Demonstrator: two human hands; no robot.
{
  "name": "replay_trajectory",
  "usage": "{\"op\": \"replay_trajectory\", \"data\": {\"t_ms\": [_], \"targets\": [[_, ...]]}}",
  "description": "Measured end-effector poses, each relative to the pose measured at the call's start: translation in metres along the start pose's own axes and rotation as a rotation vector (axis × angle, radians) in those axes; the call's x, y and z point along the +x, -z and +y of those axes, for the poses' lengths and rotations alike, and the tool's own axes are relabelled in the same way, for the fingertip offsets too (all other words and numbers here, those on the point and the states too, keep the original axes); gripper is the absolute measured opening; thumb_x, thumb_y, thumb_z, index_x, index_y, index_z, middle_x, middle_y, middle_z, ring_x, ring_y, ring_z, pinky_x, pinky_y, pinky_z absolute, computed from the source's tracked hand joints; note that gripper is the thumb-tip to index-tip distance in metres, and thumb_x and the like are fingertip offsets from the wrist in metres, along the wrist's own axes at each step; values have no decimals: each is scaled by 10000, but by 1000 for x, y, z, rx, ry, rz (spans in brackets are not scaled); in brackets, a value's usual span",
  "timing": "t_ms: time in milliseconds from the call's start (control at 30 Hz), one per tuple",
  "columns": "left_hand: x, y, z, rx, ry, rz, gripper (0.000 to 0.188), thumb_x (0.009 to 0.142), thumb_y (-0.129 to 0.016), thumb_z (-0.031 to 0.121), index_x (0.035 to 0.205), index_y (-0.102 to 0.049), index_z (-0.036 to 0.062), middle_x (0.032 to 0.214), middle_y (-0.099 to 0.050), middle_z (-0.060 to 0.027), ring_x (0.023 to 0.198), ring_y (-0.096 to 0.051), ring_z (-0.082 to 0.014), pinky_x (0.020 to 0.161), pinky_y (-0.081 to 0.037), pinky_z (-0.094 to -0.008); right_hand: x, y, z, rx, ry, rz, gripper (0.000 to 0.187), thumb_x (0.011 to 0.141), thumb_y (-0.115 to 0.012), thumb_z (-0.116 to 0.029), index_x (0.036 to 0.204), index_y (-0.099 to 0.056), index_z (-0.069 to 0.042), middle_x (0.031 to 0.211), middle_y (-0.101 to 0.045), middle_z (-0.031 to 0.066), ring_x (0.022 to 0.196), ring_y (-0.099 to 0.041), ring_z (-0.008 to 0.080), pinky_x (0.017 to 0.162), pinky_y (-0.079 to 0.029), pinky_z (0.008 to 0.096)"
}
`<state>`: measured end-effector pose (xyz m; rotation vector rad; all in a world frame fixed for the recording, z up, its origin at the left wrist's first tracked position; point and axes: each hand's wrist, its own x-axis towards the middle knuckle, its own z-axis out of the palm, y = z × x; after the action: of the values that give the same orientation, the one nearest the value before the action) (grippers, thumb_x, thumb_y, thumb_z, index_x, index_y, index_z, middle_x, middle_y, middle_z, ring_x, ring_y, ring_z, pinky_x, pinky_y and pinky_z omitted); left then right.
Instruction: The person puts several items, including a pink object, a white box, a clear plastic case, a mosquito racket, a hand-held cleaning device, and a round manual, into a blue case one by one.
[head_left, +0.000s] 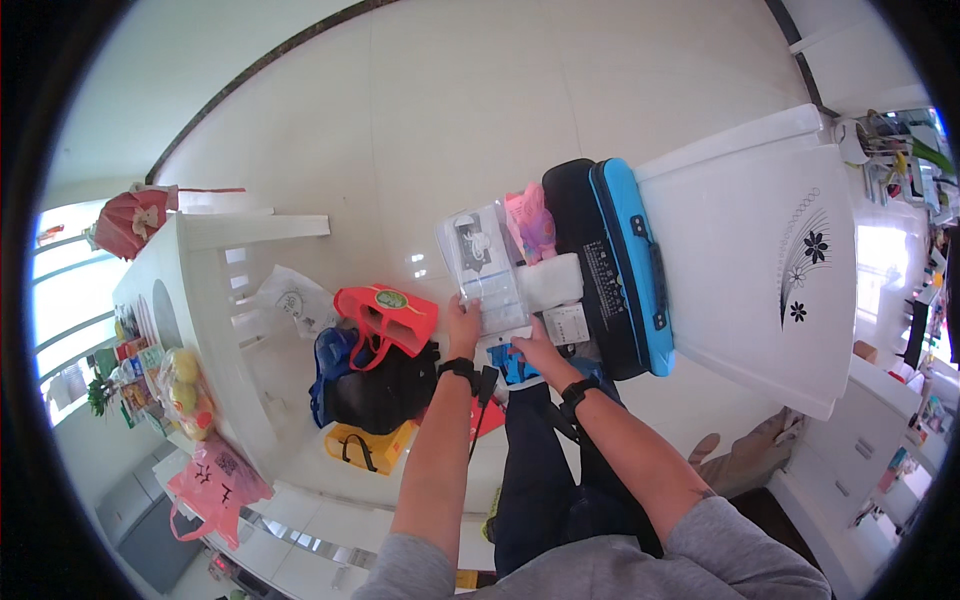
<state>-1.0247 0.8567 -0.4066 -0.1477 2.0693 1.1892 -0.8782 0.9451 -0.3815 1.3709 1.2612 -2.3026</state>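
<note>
A flat, clear plastic package with a dark picture and pale contents is in front of me. My left hand pinches its near left corner. At its near right edge is my right hand, fingers bent and closed on the package's edge. Just under the right hand lies a blue packet. Beyond the package are a pink plastic packet and a folded white cloth. A small white printed box sits beside the right hand.
A black and blue case stands right of these, beside a white panel with black flowers. To the left lie a red tote bag, a black bag, a yellow bag and a white plastic bag, near a white table.
</note>
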Motion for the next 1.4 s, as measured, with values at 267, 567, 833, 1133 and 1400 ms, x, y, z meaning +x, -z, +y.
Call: {"op": "replay_trajectory", "data": {"t_ms": [267, 567, 833, 1133, 1400], "targets": [[-10, 4, -9, -70, 26, 33, 351, 917, -551, 116, 1238, -479, -7, 882, -617, -58, 708, -560, -111, 560, -457, -267, 0, 5, 8, 17, -27, 31, 565, 875, -570, -125, 1376, -312, -82, 1045, -624, 95, 685, -650, 164, 536, -469, 306], [-32, 38, -30, -131, -239, 67, 269, 932, -483, 17, 1193, -539, -19, 1026, -642, -58, 882, -593, -120, 765, -466, -259, -2, -17, 33, 93, 18, -58, 225, 911, -518, -176, 1062, -532, -11, 892, -642, 111, 709, -627, 165, 616, -489, 297], [-46, 39, -41, -172, -254, 112, 258, 931, -519, 44, 1176, -551, -30, 1048, -648, -63, 948, -591, -122, 849, -444, -264, 14, -16, 34, -67, -108, -13, 324, 867, -554, -249, 1084, -571, -10, 846, -639, 106, 640, -624, 177, 509, -438, 306], [-11, 3, -60, 36, -247, 278, 225, 877, -569, 27, 1097, -569, -22, 931, -635, -53, 819, -574, -119, 730, -462, -273, 15, 5, 22, -69, -151, -17, 567, 813, -596, -140, 1327, -388, -23, 996, -630, 140, 734, -644, 202, 557, -521, 314], [-14, -24, -31, 91, -218, 251, 311, 848, -616, 85, 1135, -581, -30, 910, -655, -135, 798, -605, -190, 726, -482, -314, 7, 18, 6, -17, -90, 72, 746, 822, -590, -100, 1446, -188, -22, 983, -635, 122, 732, -636, 189, 587, -505, 301]]}}
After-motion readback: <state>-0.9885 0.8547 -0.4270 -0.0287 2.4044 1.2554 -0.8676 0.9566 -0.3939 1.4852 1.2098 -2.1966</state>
